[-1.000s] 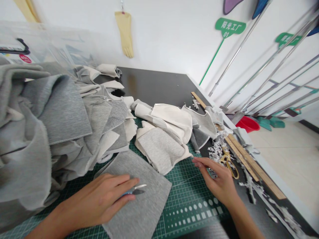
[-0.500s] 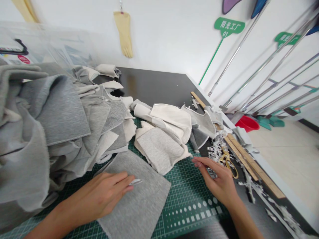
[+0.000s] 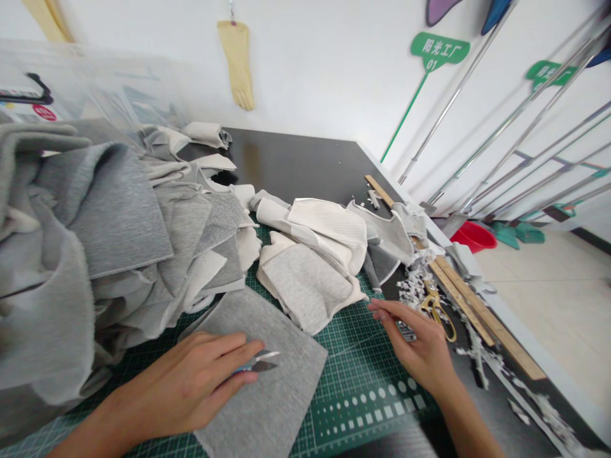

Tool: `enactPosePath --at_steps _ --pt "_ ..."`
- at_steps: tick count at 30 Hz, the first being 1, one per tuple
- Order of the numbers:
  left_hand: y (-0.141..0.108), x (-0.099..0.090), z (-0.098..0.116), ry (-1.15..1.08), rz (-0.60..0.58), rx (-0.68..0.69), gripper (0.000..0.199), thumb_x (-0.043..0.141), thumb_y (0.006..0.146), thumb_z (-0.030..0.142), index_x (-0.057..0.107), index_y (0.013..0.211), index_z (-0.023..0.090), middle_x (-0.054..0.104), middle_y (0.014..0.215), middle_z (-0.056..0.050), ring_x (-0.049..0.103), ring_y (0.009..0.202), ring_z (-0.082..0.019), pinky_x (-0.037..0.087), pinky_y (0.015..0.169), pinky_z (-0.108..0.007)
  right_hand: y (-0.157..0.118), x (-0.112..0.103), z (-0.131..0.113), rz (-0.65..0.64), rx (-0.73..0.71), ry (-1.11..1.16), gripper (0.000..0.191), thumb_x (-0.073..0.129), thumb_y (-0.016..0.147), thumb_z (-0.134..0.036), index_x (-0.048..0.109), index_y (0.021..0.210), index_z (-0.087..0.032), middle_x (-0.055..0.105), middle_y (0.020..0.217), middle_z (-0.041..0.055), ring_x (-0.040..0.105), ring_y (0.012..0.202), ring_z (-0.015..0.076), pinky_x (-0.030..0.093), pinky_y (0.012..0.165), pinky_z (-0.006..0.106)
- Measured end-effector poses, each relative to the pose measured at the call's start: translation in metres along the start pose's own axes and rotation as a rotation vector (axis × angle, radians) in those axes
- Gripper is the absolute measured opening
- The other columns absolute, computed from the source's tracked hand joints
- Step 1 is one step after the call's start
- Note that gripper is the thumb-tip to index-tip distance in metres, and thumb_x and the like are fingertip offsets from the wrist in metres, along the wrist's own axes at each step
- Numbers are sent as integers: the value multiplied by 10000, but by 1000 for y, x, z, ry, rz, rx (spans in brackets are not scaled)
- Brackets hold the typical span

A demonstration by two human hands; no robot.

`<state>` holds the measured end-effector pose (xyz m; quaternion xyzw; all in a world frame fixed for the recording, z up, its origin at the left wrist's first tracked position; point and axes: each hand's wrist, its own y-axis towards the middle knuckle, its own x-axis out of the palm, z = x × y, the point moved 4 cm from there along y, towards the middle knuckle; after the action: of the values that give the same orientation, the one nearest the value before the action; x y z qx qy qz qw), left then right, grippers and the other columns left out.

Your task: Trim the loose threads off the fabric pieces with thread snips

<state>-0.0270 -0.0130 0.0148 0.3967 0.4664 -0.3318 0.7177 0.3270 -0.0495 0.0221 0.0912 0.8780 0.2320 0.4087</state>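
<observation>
My left hand (image 3: 200, 375) is closed around a pair of thread snips (image 3: 260, 364), their two blades parted and pointing right. Beneath them, a flat grey fabric piece (image 3: 281, 375) lies on the green cutting mat (image 3: 356, 362). My right hand (image 3: 415, 340) has thumb and fingers pinched together at the corner of a light grey fabric piece (image 3: 310, 286). Whatever is between those fingertips is too small to make out. White ribbed fabric (image 3: 329, 226) lies folded just behind that piece.
A large heap of grey fabric (image 3: 114, 210) covers the left side, before a clear plastic bin (image 3: 109, 83). Gold-handled scissors (image 3: 436, 312), wooden strips (image 3: 491, 318) and fabric scraps (image 3: 414, 286) lie along the table's right edge. Mops and a red basin (image 3: 474, 236) stand beyond.
The snips in my left hand have spread from nearly closed blades to parted ones, and the fingers have loosened slightly. My right hand has stayed in place.
</observation>
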Motion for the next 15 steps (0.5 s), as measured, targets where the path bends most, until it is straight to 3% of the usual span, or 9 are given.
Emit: enactPosePath --at_steps 6,12,15 --pt "2 -1 0 4 19 -4 285 397 1106 267 634 1253 208 732 1019 -43 708 786 -157 549 694 -270 1 0 0 -3 12 3 217 620 979 -168 714 1159 -246 806 977 0 774 848 131 611 845 208" --pt "3 -3 2 -13 -8 7 327 404 1107 326 571 1358 202 727 1103 -63 723 869 -180 565 727 -292 1 -1 1 13 35 -14 211 634 973 -193 718 1158 -248 814 973 -1 782 835 139 617 848 221" --pt "5 -4 0 8 29 -19 306 397 1109 311 612 1303 212 734 1052 -37 722 821 -161 568 714 -279 0 -1 2 13 50 -16 207 631 976 -199 715 1158 -248 815 978 0 783 830 141 620 847 227"
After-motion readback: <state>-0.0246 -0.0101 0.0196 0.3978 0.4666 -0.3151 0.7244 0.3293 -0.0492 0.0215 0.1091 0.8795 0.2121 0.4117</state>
